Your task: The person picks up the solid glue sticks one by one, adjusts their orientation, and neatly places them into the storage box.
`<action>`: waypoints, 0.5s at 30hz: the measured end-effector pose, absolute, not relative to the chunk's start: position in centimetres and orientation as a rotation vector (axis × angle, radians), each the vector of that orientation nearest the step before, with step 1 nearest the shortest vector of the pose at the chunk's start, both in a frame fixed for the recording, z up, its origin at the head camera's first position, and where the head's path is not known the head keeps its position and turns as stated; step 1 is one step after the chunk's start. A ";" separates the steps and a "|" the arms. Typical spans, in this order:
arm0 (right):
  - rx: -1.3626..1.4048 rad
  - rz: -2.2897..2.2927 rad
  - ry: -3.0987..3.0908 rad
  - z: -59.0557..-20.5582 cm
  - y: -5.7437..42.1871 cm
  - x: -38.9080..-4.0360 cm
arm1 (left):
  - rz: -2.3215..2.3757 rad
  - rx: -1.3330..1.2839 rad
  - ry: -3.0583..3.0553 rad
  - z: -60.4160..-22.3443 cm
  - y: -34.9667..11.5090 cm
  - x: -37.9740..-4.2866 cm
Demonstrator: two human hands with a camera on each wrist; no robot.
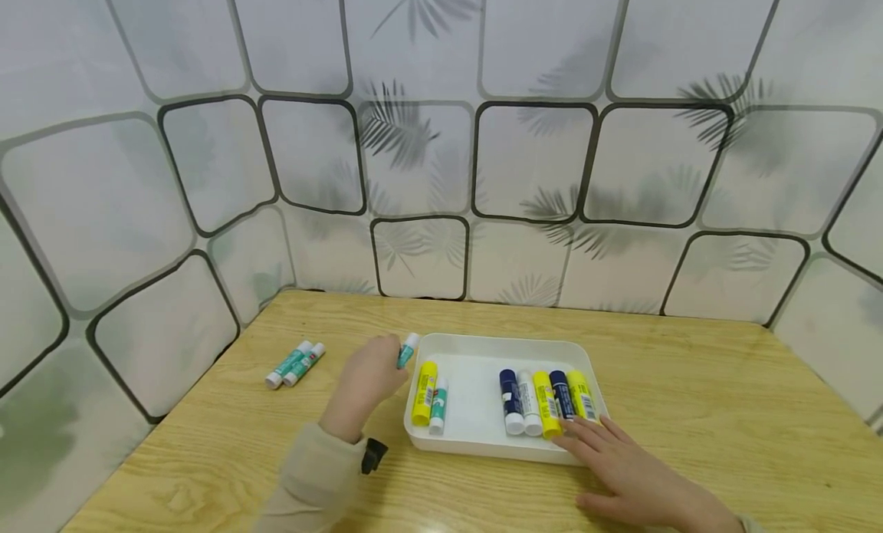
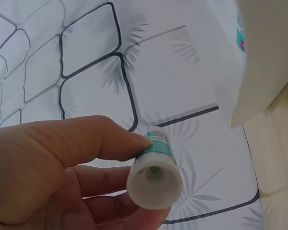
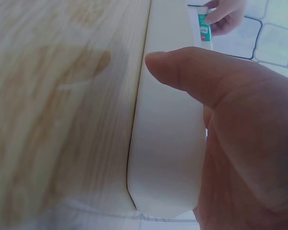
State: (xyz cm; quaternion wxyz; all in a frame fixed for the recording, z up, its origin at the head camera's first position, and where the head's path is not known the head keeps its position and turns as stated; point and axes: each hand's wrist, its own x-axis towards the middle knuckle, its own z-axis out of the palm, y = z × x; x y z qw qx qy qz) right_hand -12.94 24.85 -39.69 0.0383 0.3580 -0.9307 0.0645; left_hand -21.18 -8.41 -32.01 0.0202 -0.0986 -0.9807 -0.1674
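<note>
My left hand (image 1: 371,377) pinches a green-and-white glue stick (image 2: 156,167) between thumb and fingers, just outside the left wall of a white tray (image 1: 476,446). The glue stick's hollow white end faces the left wrist camera. Inside the tray on the left lie a yellow glue stick (image 1: 424,395) and a green one (image 1: 438,406). On its right side several blue, white and yellow glue sticks lie in a row, among them a white one (image 1: 528,403). My right hand (image 1: 624,472) rests with extended fingers at the tray's front right edge.
Two green-and-white glue sticks (image 1: 295,363) lie side by side on the wooden table (image 1: 207,456), left of the tray. A patterned curtain (image 1: 421,165) stands behind the table and at its sides.
</note>
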 end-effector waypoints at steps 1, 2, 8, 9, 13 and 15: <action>1.097 0.202 -2.859 -39.7 24.8 -12.9 | -0.517 -0.310 -3.041 -32.0 -8.3 -21.1; 1.096 0.207 -2.866 -39.7 24.8 -12.9 | -0.514 -0.311 -3.041 -32.1 -8.2 -21.1; 1.099 0.211 -2.872 -39.8 24.7 -13.0 | -0.476 -0.343 -3.037 -32.1 -7.5 -20.7; 1.102 0.209 -2.866 -39.8 24.7 -13.0 | -0.471 -0.346 -3.041 -32.1 -7.3 -20.6; 1.112 0.179 -2.817 -39.8 24.8 -12.9 | -0.471 -0.355 -3.058 -31.9 -6.8 -20.5; 1.122 0.159 -2.780 -39.8 24.8 -12.9 | -0.466 -0.366 -3.056 -31.8 -6.6 -20.4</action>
